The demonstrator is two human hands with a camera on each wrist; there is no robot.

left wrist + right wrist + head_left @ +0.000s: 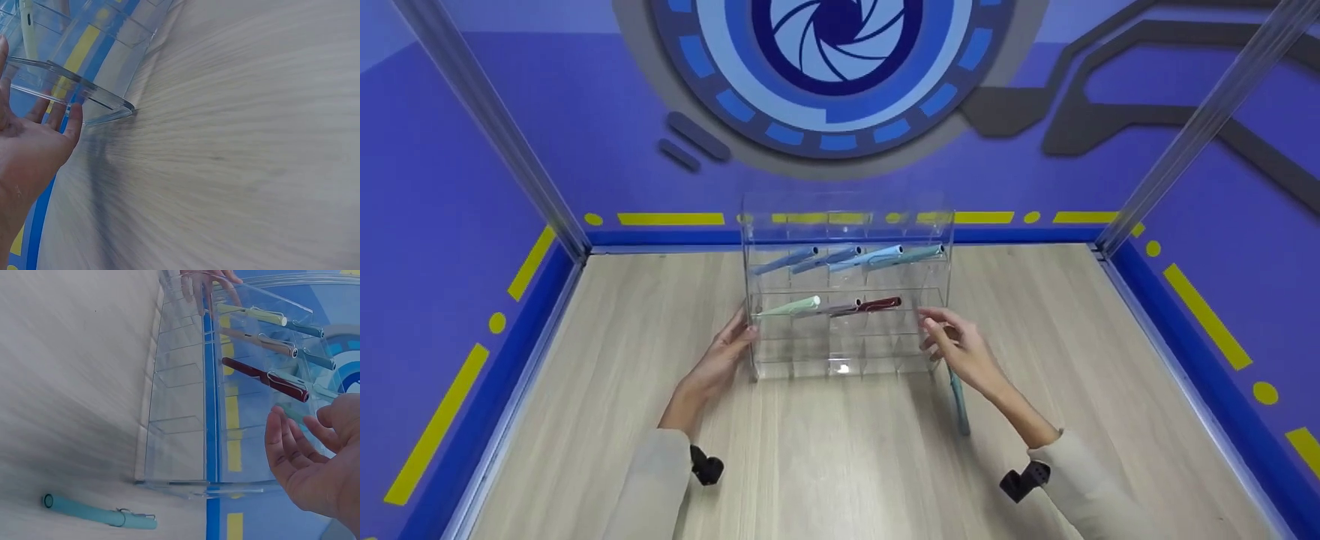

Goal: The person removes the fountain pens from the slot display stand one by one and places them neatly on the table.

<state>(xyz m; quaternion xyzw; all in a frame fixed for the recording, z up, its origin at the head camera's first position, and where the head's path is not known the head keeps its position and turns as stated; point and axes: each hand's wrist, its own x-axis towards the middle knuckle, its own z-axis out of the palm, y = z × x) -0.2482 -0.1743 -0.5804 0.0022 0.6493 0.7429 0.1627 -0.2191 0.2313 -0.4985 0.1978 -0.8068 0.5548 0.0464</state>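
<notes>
A clear acrylic pen rack stands on the table. Its upper tier carries several blue and teal pens. One tier down lie a pale green pen, a greyish pen and a dark red pen. My left hand touches the rack's left side, its fingers extended along the clear wall. Beside the right end of that lower pen row is my right hand, fingers loosely bent and nothing between them. A teal pen lies on the table just outside the rack's right side.
The wood-grain table meets blue-purple panels at the back and both sides. Metal posts rise at the rear corners. The rack's lowest tier holds no pens and has clear dividers.
</notes>
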